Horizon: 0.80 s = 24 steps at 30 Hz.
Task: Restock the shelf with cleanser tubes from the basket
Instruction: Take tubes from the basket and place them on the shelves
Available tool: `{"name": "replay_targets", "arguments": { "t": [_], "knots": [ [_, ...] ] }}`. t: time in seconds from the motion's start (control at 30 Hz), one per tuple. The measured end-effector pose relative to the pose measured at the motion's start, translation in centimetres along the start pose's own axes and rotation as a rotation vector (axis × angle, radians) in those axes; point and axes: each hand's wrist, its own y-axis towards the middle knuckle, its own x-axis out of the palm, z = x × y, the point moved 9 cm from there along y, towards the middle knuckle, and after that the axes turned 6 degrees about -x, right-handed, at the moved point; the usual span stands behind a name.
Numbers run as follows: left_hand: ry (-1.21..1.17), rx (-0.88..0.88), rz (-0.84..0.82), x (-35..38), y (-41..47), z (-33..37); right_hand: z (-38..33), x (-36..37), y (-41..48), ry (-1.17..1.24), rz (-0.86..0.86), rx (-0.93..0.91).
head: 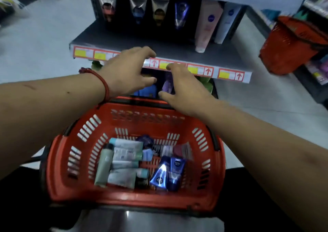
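Left hand (pixel 127 72) and right hand (pixel 182 89) hover past the basket (pixel 124 199) by the shelf (pixel 177 52), fingers (pixel 147 51) spread, seemingly empty — the tubes (pixel 124 162) lie below and behind them in the basket, white ones crosswise, the blue pair (pixel 168 173) nearer the right hand.

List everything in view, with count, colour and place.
near basket: one, red, below the hands.
loose tubes: roughly a dozen, mostly white, grey-green and blue, lying in the near basket.
shelf: one, grey, ahead.
standing tubes: six (three silvery, one blue, one pink, one white), at the back of the shelf.
price labels: several, yellow with red frames, on the shelf edge.
far basket: one, red, at right.
purple tube: one, under the shelf.
bracelet: one, red, on the left wrist.
left hand: at the shelf edge, holding nothing.
right hand: by the purple tube; grip unclear.
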Motion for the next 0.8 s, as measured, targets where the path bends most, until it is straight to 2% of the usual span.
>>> {"name": "replay_targets", "arguments": {
  "t": [0.27, 0.37, 0.47, 0.6, 0.8],
  "knots": [
    [-0.02, -0.084, -0.147, 6.8, -9.7, -3.9, -1.3, 7.3, -5.7, 0.048, -0.159, 0.056],
    [-0.108, -0.215, -0.258, 10.8, -12.8, -5.9, 0.0, 10.3, -8.1, 0.081, -0.223, 0.128],
    [-0.188, -0.352, -0.403, 15.3, -16.5, -8.0, 1.4, 14.3, -11.1, 0.095, -0.402, 0.179],
    [-0.153, -0.386, -0.623, 20.0, -18.9, -8.8, 3.1, 19.0, -15.0, 0.08, -0.659, 0.247],
    [-0.082, -0.425, -0.741, 23.5, -19.7, -11.9, 5.6, 22.8, -16.4, 0.077, -0.851, 0.269]
  ]
}}
